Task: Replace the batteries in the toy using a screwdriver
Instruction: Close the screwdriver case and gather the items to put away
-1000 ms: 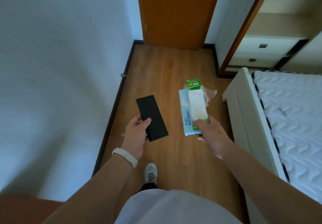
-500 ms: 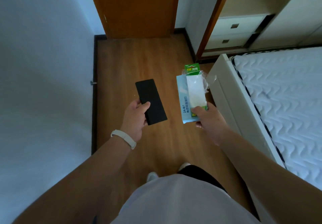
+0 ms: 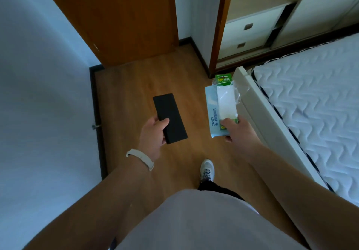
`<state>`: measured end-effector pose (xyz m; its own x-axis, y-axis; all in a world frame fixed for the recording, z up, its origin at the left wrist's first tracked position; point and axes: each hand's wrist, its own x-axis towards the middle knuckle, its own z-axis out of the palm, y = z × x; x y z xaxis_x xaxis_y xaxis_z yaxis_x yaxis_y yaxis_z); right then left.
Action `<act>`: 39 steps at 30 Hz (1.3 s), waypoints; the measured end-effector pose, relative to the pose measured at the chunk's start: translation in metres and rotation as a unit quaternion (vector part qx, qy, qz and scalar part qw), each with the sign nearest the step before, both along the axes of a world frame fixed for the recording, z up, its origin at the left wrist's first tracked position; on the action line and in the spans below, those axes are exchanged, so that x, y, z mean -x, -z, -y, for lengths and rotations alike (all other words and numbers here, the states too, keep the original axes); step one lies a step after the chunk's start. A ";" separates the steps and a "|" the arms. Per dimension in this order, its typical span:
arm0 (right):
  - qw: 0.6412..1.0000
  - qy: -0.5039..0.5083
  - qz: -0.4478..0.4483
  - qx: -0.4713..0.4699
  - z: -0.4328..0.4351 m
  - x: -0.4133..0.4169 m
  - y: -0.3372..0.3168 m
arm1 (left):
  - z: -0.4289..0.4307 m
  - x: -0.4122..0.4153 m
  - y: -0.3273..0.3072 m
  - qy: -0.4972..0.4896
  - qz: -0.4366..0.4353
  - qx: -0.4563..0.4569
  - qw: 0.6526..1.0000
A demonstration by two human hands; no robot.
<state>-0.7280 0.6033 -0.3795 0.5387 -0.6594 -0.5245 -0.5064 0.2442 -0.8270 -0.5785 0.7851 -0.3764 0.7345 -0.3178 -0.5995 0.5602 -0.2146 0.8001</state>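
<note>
I stand on a wooden floor and carry things in both hands. My left hand [image 3: 153, 133] grips a flat black rectangular case [image 3: 170, 117] by its near end. My right hand [image 3: 236, 131] pinches two items together: a pale blue box [image 3: 211, 111] printed "24" and, on top of it, a battery pack [image 3: 225, 94] with a green card header in clear plastic. No toy or bare screwdriver shows in view.
A white bed frame [image 3: 258, 109] with a quilted mattress [image 3: 310, 109] fills the right side. A shut wooden door [image 3: 120, 16] stands ahead, a white wall [image 3: 42, 94] on the left, and drawers [image 3: 250, 32] at the back right. My shoe [image 3: 207, 169] is on the floor.
The view has swung right as I walk; the bed now takes up more of the frame. Both hands hold the same items in the same grip.
</note>
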 end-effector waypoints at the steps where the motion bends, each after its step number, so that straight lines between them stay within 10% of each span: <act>1: 1.000 0.001 0.002 0.001 0.017 -0.009 -0.004 | 0.018 -0.009 -0.006 0.005 0.005 -0.001 1.000; 39: 0.969 0.243 0.031 0.019 0.399 -0.353 -0.033 | 0.467 -0.406 -0.018 0.274 0.006 0.085 0.958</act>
